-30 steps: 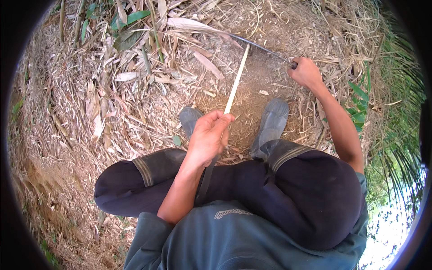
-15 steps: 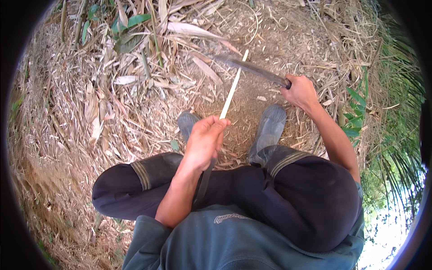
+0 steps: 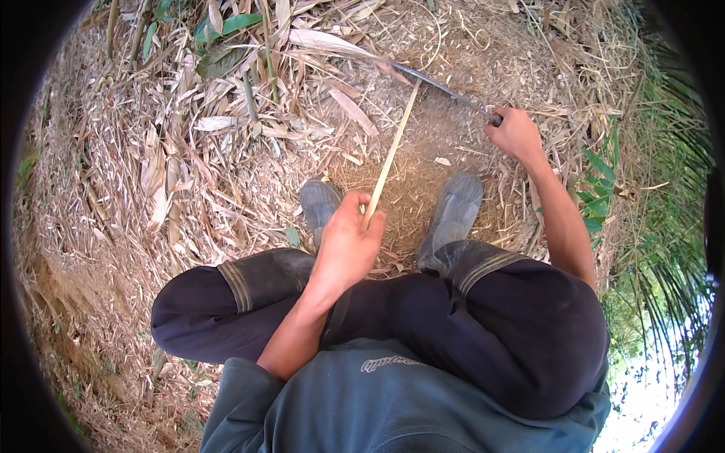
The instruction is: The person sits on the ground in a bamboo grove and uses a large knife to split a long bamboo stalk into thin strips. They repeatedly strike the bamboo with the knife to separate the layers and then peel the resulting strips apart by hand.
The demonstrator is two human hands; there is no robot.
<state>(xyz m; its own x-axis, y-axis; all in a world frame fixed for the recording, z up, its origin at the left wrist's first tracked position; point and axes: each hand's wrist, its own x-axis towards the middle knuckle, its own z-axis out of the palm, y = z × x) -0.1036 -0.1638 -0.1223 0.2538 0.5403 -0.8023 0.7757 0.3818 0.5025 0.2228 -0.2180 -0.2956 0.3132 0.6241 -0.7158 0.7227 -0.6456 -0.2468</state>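
My left hand (image 3: pixel 349 240) grips the near end of a thin pale bamboo strip (image 3: pixel 394 147) that slants up and away from me. My right hand (image 3: pixel 516 136) is closed on the handle of a long dark blade (image 3: pixel 438 84). The blade lies across the far tip of the strip, close to the ground. I am squatting, with my knees in dark trousers and two grey rubber boots (image 3: pixel 453 215) planted on the soil between the hands.
Dry bamboo leaves and husks (image 3: pixel 189 151) cover the ground to the left and ahead. Bare brown soil (image 3: pixel 423 158) lies around the boots. Green fronds (image 3: pixel 664 226) grow along the right edge.
My right hand swung the blade down toward the strip and back up again; it now meets the strip's far tip. My left hand shifted slightly with the strip.
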